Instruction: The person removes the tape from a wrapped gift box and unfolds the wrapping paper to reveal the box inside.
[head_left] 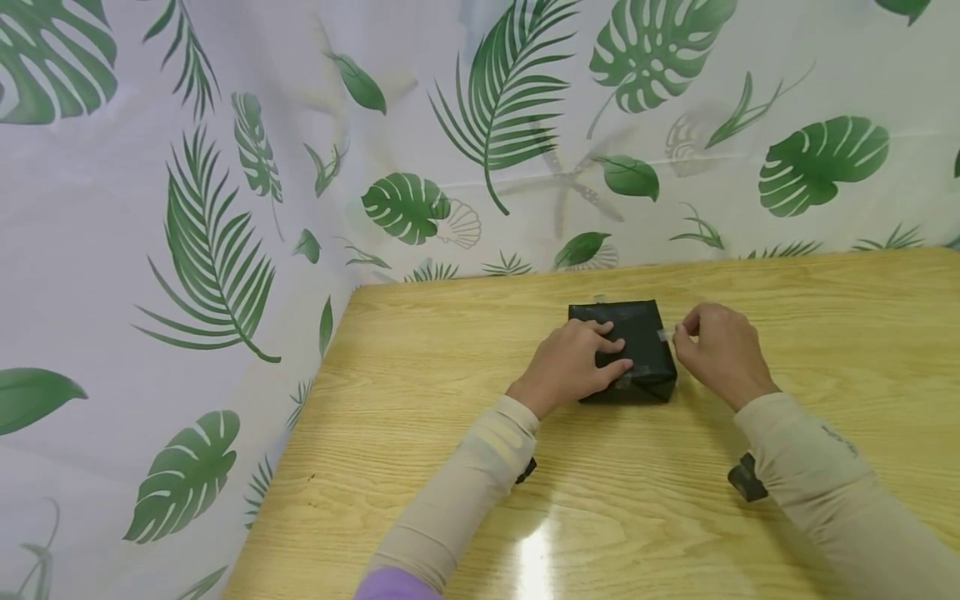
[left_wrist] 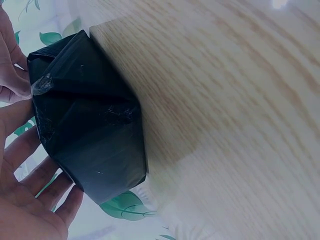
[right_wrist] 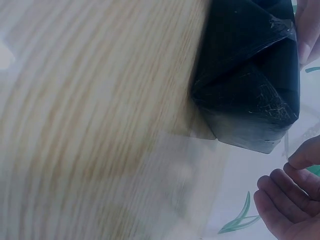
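A box wrapped in black paper (head_left: pixel 647 340) sits on the wooden table, its folded, taped end visible in the left wrist view. My left hand (head_left: pixel 570 362) rests on its top with the fingers spread. At the box's right edge, my right hand (head_left: pixel 718 350) pinches a short strip of clear tape (head_left: pixel 664 335) between thumb and forefinger. The tape's other end meets the box's top edge. Another bit of clear tape (head_left: pixel 599 298) sticks up at the far edge. In the right wrist view the black wrapping (right_wrist: pixel 245 85) shows creased folds.
The wooden table (head_left: pixel 420 375) extends around the box on all sides. Behind and to the left hangs a white leaf-print cloth (head_left: pixel 300 167). Small black devices show at the right wrist (head_left: pixel 747 477) and beside the left sleeve (head_left: pixel 527 471).
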